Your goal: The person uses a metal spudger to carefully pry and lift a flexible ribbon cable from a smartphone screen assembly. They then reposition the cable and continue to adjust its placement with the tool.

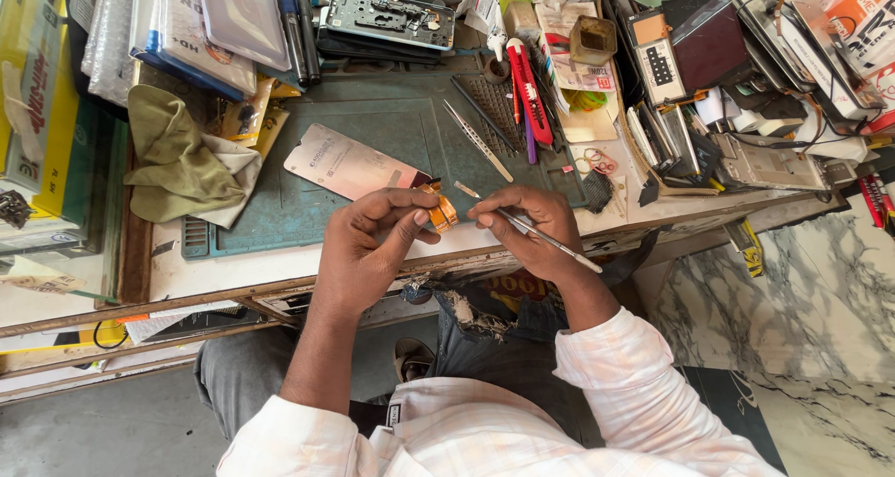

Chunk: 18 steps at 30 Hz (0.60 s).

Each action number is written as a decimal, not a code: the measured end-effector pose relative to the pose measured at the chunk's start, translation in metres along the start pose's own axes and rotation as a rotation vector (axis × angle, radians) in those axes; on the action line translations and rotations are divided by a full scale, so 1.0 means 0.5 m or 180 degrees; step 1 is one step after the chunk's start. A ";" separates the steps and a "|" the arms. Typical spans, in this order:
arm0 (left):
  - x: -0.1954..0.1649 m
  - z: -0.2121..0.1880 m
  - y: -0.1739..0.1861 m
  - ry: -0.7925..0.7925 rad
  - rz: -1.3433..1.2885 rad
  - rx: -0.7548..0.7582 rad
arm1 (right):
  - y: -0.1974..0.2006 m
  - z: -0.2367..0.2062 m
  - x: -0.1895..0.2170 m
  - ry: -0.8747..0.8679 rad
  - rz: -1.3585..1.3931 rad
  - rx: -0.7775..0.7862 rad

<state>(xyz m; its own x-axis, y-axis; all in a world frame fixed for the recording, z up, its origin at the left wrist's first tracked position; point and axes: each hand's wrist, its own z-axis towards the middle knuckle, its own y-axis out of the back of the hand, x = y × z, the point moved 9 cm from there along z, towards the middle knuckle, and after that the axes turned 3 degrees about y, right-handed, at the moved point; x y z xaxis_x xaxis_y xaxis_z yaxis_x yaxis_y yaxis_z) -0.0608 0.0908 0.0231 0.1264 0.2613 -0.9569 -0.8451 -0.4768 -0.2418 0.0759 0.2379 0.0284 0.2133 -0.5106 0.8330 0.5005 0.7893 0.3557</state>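
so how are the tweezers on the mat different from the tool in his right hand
The tweezers lie loose on the green mat, touched by nothing; the thin metal tool is pinched in the right hand. The tweezers sit fully over the mat, while the held tool hangs above the bench edge, its tip toward the orange flex part in the left hand. Both are slim, silvery and lie diagonally.

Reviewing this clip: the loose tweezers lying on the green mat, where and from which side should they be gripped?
Grip the tweezers mid-shaft, pinching across the two narrow arms from above. They lie flat and diagonal on the green mat, the pointed tips seemingly toward the far end, with bare mat on both sides, so a top-down pinch looks easiest.
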 end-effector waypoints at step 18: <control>-0.003 -0.003 0.000 0.0053 0.0100 -0.0038 | 0.002 -0.001 0.004 0.0003 -0.0123 -0.0029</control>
<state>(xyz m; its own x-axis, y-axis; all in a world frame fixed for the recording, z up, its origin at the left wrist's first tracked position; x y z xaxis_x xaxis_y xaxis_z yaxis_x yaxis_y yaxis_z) -0.0604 0.0893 0.0243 0.1085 0.2322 -0.9666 -0.8425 -0.4946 -0.2134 0.0772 0.2374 0.0301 0.1943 -0.5409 0.8183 0.5161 0.7658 0.3837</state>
